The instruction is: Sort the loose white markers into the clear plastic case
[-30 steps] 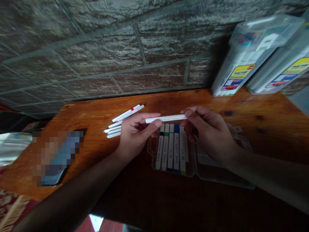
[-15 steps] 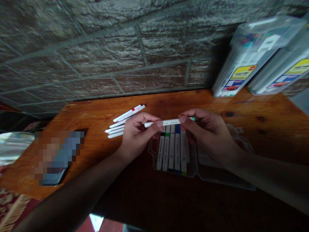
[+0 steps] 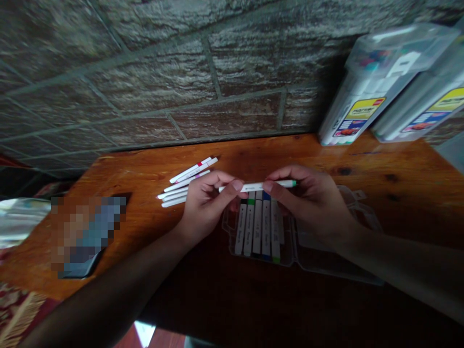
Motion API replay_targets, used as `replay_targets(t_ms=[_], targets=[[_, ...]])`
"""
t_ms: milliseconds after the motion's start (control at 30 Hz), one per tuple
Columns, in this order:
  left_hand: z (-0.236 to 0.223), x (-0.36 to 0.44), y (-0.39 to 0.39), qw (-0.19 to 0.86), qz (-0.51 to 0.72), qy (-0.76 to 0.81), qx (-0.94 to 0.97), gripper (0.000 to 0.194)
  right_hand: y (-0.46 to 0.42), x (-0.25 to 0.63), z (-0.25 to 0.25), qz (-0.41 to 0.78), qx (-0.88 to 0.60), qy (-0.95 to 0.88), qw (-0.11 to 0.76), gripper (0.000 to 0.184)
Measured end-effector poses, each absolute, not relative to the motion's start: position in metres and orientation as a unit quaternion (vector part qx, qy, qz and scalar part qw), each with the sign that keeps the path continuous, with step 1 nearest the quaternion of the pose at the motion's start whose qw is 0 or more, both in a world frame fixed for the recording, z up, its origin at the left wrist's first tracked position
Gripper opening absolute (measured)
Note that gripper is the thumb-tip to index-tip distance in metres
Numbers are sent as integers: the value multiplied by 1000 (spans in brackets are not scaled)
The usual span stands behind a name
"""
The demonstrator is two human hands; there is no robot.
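Observation:
A white marker (image 3: 253, 187) with a green end at its right lies level between my hands. My left hand (image 3: 208, 200) pinches it near its left end, and my right hand (image 3: 311, 200) pinches it toward the green end. Below them, an open clear plastic case (image 3: 292, 241) holds several white markers (image 3: 257, 227) side by side, some with black, green or blue bands. My hands hide their upper ends, and my right hand and forearm cover part of the case's lid. Left of my left hand, several white markers (image 3: 176, 188) lie in a loose pile.
Two clear containers, a nearer one (image 3: 357, 101) and one at the edge (image 3: 420, 111), stand at the back right with markers inside. A phone-like device (image 3: 81, 270), partly pixelated, lies on the wooden table (image 3: 126, 179) at left. A brick-patterned wall (image 3: 145, 87) rises behind.
The marker has shifted slightly right and turned a little, so different print shows. My right hand's fingertips have slid left along it, closer to my left hand.

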State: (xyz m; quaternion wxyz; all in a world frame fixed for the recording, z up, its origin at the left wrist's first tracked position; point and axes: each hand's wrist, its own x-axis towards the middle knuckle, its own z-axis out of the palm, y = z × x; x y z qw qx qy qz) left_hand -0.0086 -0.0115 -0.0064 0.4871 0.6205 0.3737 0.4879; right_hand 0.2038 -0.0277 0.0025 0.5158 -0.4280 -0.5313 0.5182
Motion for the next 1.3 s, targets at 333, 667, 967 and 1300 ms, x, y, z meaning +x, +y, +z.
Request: replay_targets(t_ms=[333, 667, 967, 1300], targets=[[1, -3, -24, 466, 427, 368, 682, 21, -37, 203, -9, 499, -410, -590, 485, 19], [3, -3, -25, 469, 430, 370, 677, 24, -34, 204, -3, 536, -413, -589, 442, 19], [-3, -5, -21, 485, 457, 389, 636, 25, -32, 205, -2, 578, -390, -566, 440, 17], [-7, -5, -13, 523, 513, 379, 565, 25, -31, 204, -1, 574, -390, -566, 445, 15]])
